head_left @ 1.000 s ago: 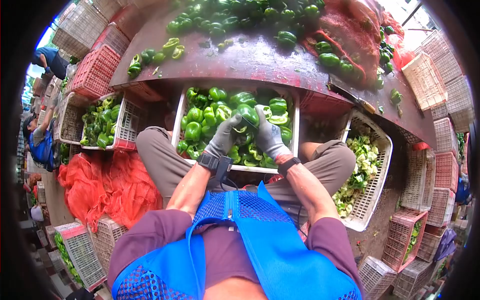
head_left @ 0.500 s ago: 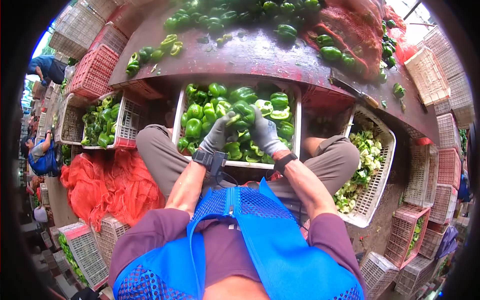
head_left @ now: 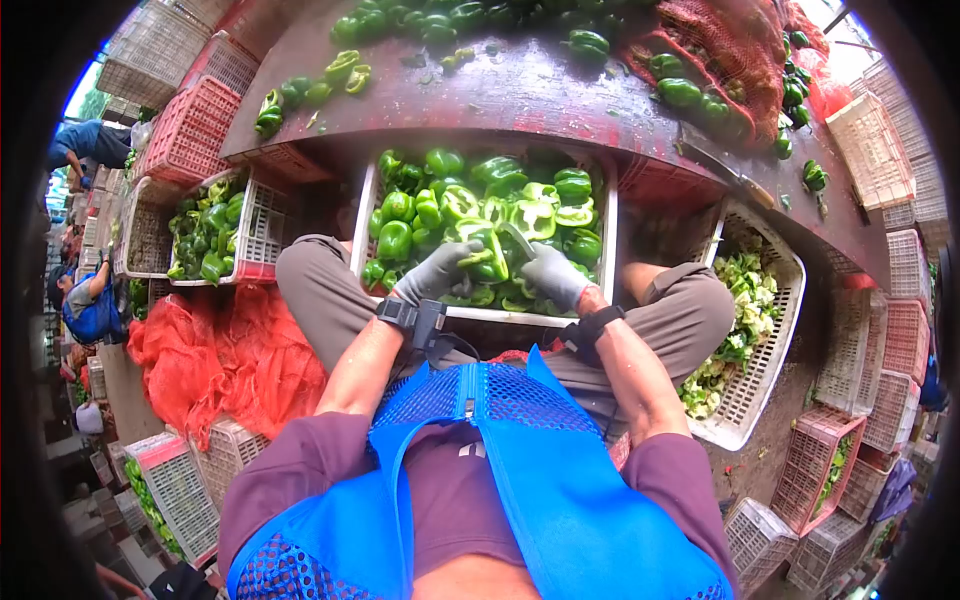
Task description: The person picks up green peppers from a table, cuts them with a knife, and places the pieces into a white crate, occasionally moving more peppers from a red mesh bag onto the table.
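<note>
Below the dark red curved desk, a white plastic crate of green bell peppers sits beside a white basket of pale trimmings, and, lower than a second ago, the grip of the grey-gloved left hand clamps a cut green pepper lying crosswise over the crate, while the right hand is closed on a thin pale knife.

Matt grey knit cloth is covering the left hand and the right hand. The peppers are gleaming smooth and glossy in a white latticed plastic crate. The tabletop is showing a worn, dully shining reddish surface, and the red sack is lying as coarse mesh netting.
</note>
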The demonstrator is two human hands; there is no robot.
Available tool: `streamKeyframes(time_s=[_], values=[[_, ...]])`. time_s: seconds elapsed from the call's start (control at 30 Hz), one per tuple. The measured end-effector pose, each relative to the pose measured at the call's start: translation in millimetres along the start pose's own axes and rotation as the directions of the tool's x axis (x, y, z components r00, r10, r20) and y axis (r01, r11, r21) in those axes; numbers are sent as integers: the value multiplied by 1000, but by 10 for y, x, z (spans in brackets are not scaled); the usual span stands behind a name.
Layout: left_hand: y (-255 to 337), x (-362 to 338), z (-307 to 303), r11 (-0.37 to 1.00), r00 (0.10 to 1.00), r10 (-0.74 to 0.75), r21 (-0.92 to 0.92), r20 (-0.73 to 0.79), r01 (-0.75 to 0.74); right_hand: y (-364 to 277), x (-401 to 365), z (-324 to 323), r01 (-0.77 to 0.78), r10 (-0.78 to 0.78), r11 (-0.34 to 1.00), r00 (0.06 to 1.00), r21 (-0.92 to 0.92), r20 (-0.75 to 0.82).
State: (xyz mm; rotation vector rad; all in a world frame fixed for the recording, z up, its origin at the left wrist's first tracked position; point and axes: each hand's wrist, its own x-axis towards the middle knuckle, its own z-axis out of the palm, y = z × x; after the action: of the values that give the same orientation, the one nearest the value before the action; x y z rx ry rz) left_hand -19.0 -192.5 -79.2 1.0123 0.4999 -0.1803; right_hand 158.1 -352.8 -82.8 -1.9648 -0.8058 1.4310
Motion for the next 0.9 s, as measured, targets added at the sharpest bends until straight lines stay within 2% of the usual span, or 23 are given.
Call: streamKeyframes(time_s=[0.03, 0.07, 0.1, 0.13, 0.17, 0.2, 0.23, 0.27, 0.37, 0.4, 0.43, 0.47, 0.5, 0.53, 0.63, 0.67, 0.77, 0.8, 0.9], values=[[122, -124, 29, 995, 999, -7, -97, 49, 11, -1, -51, -51, 33, -36, 996, 999, -80, -34], [215, -175, 128, 994, 994, 110, -7, 17, -110, -7, -103, -96, 24, -21, 985, 1000, -168, 17], [340, -251, 291, 971, 974, 224, 88, -3, -223, -68, -152, -95, 37, -39, 996, 999, -76, -36], [255, -168, 151, 962, 973, 231, 147, 9, -230, -138, -183, -121, 56, -54, 998, 994, 14, -94], [250, -170, 175, 967, 971, 236, 106, -32, -232, -214, -218, -160, 81, -65, 992, 986, 99, -155], [240, -160, 227, 969, 968, 242, 66, -71, -237, -299, -277, -166, 302, -304, 952, 912, -51, -276], [248, -167, 306, 970, 964, 242, 25, -111, -241, -384, -358, -114, 483, -530, 848, 772, -218, -352], [269, -184, 369, 951, 962, 268, -148, -50, -273, -456, -432, -56, 609, -724, 690, 578, -392, -377], [-35, -11, 254, 823, 935, 353, -482, 21, -300, -615, -584, 93, 422, -738, 626, 592, -656, -324], [10, -36, 306, 805, 923, 380, -512, 56, -300, -618, -531, 95, 414, -760, 600, 562, -684, -326], [-6, 1, 284, 888, 899, 437, -176, 30, -426, -599, -522, 74, 426, -793, 548, 538, -720, -285], [-36, 42, 244, 852, 869, 494, 186, 22, -489, -574, -523, 59, 438, -823, 495, 513, -750, -244], [-39, 40, 282, 877, 886, 463, -131, -24, -462, -569, -555, 58, 447, -847, 446, 492, -775, -204], [-42, 37, 319, 798, 900, 430, -436, -70, -415, -508, -512, 46, 495, -896, 376, 409, -783, -171], [101, 16, 381, 566, 960, 279, -811, 20, -148, -487, -497, 34, 526, -926, 319, 350, -788, -141], [136, 23, 389, 592, 966, 253, -798, 48, -116, -481, -511, 19, 527, -932, 302, 338, -794, -130], [192, 16, 469, 610, 948, 313, -777, 57, -155, -478, -524, -64, 528, -950, 259, 289, -809, -116], [94, 103, 413, 680, 937, 350, -688, -3, -256, -431, -459, -91, 530, -957, 250, 265, -811, -121], [-6, 182, 341, 753, 926, 377, -574, -25, -322, -368, -445, -151, 547, -964, 217, 253, -809, -87]])
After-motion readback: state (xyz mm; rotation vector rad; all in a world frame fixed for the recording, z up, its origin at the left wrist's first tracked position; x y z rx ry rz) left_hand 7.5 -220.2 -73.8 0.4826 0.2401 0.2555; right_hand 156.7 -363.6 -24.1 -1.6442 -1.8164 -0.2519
